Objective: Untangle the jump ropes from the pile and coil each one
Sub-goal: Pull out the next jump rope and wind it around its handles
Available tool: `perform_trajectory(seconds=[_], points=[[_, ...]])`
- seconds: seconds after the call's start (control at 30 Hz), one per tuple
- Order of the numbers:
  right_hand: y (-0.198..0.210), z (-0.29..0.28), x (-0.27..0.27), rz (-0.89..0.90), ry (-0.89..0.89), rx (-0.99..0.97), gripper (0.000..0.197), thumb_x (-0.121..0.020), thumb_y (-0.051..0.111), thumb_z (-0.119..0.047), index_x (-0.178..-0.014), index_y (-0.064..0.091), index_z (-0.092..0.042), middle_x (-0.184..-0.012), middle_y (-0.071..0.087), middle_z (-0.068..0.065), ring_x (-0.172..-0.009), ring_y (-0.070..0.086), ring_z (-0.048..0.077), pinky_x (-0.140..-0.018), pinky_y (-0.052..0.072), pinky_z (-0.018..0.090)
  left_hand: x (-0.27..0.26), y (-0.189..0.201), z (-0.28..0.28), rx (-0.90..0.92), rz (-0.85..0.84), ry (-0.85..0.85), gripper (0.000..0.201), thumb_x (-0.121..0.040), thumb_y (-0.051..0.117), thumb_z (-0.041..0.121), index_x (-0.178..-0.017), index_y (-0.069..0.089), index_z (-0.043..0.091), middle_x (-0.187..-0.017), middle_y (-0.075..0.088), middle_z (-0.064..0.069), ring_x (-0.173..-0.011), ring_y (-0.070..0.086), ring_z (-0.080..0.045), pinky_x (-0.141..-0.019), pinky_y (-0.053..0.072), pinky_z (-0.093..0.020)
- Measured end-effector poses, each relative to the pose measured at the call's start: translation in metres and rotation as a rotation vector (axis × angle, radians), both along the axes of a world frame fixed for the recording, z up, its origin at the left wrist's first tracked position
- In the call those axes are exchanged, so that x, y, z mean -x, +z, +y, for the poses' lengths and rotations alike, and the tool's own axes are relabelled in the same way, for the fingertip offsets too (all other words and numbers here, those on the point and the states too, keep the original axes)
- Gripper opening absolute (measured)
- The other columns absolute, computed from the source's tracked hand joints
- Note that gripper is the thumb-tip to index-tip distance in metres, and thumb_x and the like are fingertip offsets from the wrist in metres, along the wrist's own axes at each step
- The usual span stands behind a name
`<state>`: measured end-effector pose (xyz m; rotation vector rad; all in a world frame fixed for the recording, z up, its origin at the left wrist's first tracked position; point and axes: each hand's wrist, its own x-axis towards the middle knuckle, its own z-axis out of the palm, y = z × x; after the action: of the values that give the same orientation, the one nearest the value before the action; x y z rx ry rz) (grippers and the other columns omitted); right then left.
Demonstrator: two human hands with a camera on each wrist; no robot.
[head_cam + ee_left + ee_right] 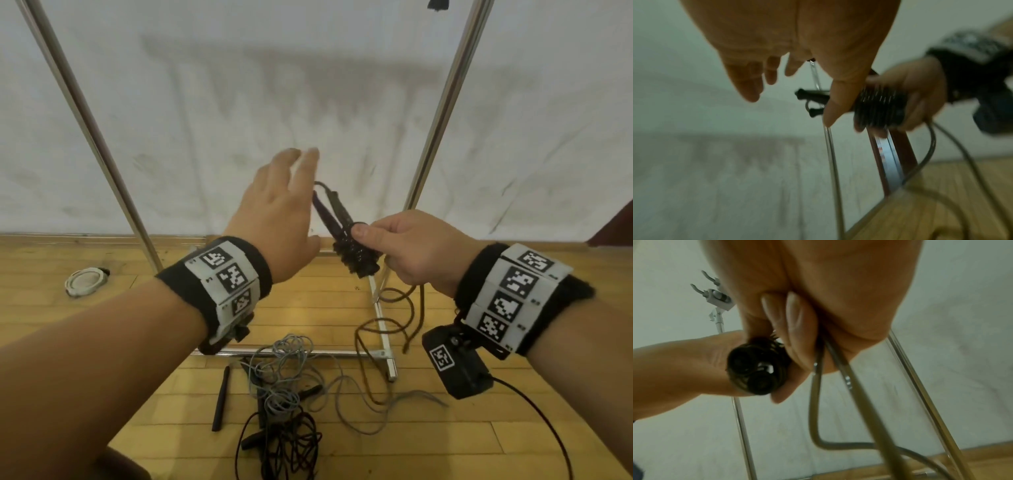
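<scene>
brown rope half wound on its own handles, two ropes waiting on the floor

the brown jump rope [356, 251] sits up in front of me, its two dark handles laid side by side with cord wound in tight turns round their lower ends. my right hand [407, 250] has its fingers [795, 316] curled round that wound bundle, thumb pressed on the top turn, i'd say to stop the wraps slipping loose. the handles serve as a core, which keeps the coil compact. the free tail [411, 315] hangs from under the right palm and loops down to the floor [513, 342], slack, so there is cord left to wind

my left hand [281, 219] is beside the handle tips, fingers straight and spread, holding nothing; i judge it is between passes, about to fetch the tail for another turn

lower down, the grey rope [291, 370] and the black rope [287, 442] lie knotted together in a pile, near the foot of the metal frame [383, 329]. a loose black handle [221, 397] lies just beside them. a white round object [84, 281] rests well apart near the wall
</scene>
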<state>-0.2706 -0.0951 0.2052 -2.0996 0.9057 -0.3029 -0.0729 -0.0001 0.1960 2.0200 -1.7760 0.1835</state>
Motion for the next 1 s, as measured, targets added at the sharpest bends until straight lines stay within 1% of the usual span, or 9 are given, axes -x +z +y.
perform_trajectory(seconds=[0.1,0.17,0.23,0.3,0.4,0.53,0.63,0.87,1.0], points=[[-0.007,0.0,-0.007,-0.02,-0.139,0.055,0.063,-0.095,0.053,-0.061,-0.1,0.076,-0.003,-0.055,0.049,0.007,-0.048,0.044,0.019,-0.057,0.039,0.038,-0.001,-0.003,0.001,-0.253,0.454,0.051,0.113,-0.083,0.083,0.033,-0.167,0.008,0.024,-0.158,0.045,-0.003,-0.13,0.057,-0.02,-0.093,0.051,-0.026],[-0.011,0.005,-0.013,0.01,-0.156,0.136,0.066,-0.097,0.05,-0.062,-0.102,0.075,-0.002,-0.076,0.067,0.021,-0.069,0.061,0.038,-0.072,0.052,0.049,0.009,-0.009,0.002,-0.408,0.599,-0.048,0.098,-0.081,0.085,0.047,-0.161,0.032,0.027,-0.136,0.066,0.01,-0.11,0.067,-0.007,-0.085,0.057,-0.026],[-0.013,0.015,-0.02,0.021,-0.145,0.189,0.057,-0.098,0.049,-0.061,-0.096,0.078,-0.011,-0.088,0.075,0.015,-0.08,0.069,0.031,-0.075,0.056,0.045,0.022,-0.016,0.002,-0.391,0.639,-0.153,0.049,-0.08,0.086,0.05,-0.123,0.066,0.037,-0.101,0.076,0.016,-0.087,0.071,-0.001,-0.074,0.059,-0.027],[-0.014,0.024,-0.028,0.052,-0.104,0.252,0.049,-0.1,0.048,-0.059,-0.086,0.076,-0.02,-0.075,0.072,0.004,-0.068,0.067,0.018,-0.063,0.054,0.035,0.028,-0.018,-0.002,-0.342,0.779,-0.185,0.02,-0.081,0.086,0.034,-0.098,0.076,0.031,-0.088,0.078,0.005,-0.081,0.075,-0.012,-0.073,0.066,-0.04],[-0.01,0.031,-0.035,0.135,-0.009,0.363,0.055,-0.103,0.042,-0.056,-0.078,0.072,-0.017,-0.068,0.066,0.002,-0.063,0.061,0.016,-0.059,0.047,0.032,0.021,-0.016,-0.003,-0.346,0.884,-0.156,0.009,-0.082,0.081,0.012,-0.09,0.079,0.01,-0.088,0.076,-0.018,-0.086,0.077,-0.035,-0.085,0.064,-0.056],[-0.002,0.032,-0.036,0.213,0.079,0.439,0.058,-0.107,0.031,-0.05,-0.082,0.068,-0.014,-0.07,0.061,0.003,-0.066,0.059,0.016,-0.062,0.044,0.031,0.013,-0.013,-0.002,-0.368,0.901,-0.171,0.009,-0.083,0.075,0.004,-0.091,0.074,0.0,-0.08,0.075,-0.015,-0.083,0.078,-0.037,-0.084,0.065,-0.055],[0.01,0.03,-0.033,0.25,0.148,0.466,0.055,-0.108,0.027,-0.048,-0.089,0.067,-0.016,-0.078,0.065,0.003,-0.075,0.062,0.018,-0.074,0.052,0.036,0.01,-0.011,-0.003,-0.384,0.975,-0.189,0.008,-0.085,0.069,0.001,-0.093,0.069,0.004,-0.07,0.068,-0.004,-0.068,0.073,-0.026,-0.067,0.066,-0.044],[0.018,0.014,-0.012,0.164,0.226,0.312,0.029,-0.107,0.04,-0.036,-0.093,0.065,-0.03,-0.069,0.067,-0.006,-0.06,0.061,0.009,-0.059,0.051,0.022,-0.008,-0.002,-0.003,-0.296,1.463,-0.048,0.023,-0.076,0.059,-0.005,-0.087,0.052,0.013,-0.069,0.052,-0.005,-0.048,0.044,-0.015,-0.036,0.031,-0.021],[0.001,0.0,-0.004,0.221,0.27,0.091,0.027,-0.108,0.044,-0.032,-0.096,0.068,-0.026,-0.065,0.062,-0.006,-0.054,0.054,0.004,-0.06,0.051,0.024,-0.006,0.005,0.002,-0.346,1.597,-0.316,0.021,-0.08,0.076,0.024,-0.088,0.056,0.019,-0.068,0.055,-0.005,-0.047,0.04,-0.014,-0.034,0.03,-0.019]])
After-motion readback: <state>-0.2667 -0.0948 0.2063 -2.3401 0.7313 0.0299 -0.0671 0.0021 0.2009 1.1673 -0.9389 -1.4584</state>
